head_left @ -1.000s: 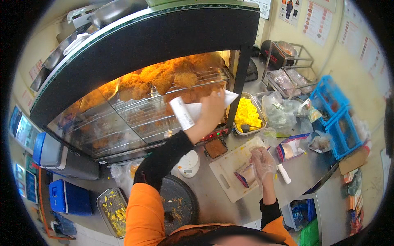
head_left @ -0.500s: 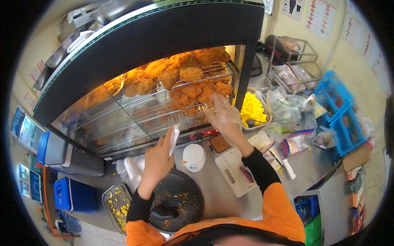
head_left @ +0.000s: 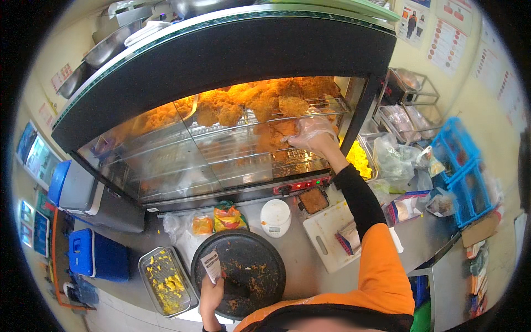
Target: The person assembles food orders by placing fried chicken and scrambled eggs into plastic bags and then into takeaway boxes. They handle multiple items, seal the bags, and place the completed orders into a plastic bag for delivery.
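Observation:
My right hand (head_left: 314, 133), in a clear plastic glove, reaches into the lit glass food warmer (head_left: 182, 166). Its fingers close around the edge of a piece of fried chicken (head_left: 275, 135) on the lower rack; the glove's shine blurs the grip. More fried chicken (head_left: 229, 113) is piled on the upper wire rack above it. Low in front, my left hand (head_left: 212, 294) pinches a small white printed paper sleeve (head_left: 211, 265). That hand is over a round black lid (head_left: 257, 254) strewn with crumbs, close to the lid's knob.
A white kitchen scale (head_left: 275, 217) and a white cutting board (head_left: 323, 246) rest on the steel counter. At left stands a rack tray (head_left: 145, 264) with yellow bits. Another tray of yellow food (head_left: 360, 160) sits right of the warmer, near plastic bags (head_left: 392, 160) and blue baskets (head_left: 456, 146).
My left hand has dropped from before the warmer glass to over the black lid, keeping the paper sleeve. My right hand, fingers spread earlier, has closed at the lower rack's chicken. The view has shifted.

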The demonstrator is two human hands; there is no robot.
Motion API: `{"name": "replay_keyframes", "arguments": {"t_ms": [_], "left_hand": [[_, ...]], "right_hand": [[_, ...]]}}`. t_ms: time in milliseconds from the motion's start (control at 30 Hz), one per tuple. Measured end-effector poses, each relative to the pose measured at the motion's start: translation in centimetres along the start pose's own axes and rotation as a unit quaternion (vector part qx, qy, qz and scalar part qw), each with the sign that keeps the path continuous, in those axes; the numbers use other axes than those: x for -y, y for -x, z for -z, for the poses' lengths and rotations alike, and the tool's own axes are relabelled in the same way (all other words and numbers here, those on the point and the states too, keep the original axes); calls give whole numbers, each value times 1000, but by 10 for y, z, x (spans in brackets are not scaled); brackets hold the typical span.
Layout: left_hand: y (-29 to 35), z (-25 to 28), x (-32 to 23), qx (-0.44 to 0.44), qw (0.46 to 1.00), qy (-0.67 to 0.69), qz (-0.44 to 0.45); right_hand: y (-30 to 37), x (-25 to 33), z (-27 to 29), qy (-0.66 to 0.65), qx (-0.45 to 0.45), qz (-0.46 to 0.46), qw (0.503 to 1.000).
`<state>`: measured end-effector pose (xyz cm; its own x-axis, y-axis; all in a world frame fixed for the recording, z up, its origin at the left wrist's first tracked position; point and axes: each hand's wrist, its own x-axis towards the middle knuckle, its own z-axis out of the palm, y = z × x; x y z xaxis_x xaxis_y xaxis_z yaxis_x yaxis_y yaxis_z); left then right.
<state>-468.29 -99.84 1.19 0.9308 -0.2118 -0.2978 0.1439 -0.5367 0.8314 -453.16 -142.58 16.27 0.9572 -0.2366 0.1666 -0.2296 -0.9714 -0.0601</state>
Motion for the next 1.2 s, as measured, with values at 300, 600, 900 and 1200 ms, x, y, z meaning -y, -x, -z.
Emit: {"name": "replay_keyframes", "arguments": {"t_ms": [300,600,900,1200], "left_hand": [[-5,-20,-1,-19,998,62,-3],[-33,-115,-47,74,975,141,-157],[-39,-403,-25,147,975,129,-104],[-40,-498,-3,86,966,239,-44]], "right_hand": [[25,-23,-42,-93,-228,49,968],[189,-142,-66,-209,-323,-119,915],[348,-230,-125,-440,151,-258,847],[282,-213,-209,-203,140,-344,906]]}}
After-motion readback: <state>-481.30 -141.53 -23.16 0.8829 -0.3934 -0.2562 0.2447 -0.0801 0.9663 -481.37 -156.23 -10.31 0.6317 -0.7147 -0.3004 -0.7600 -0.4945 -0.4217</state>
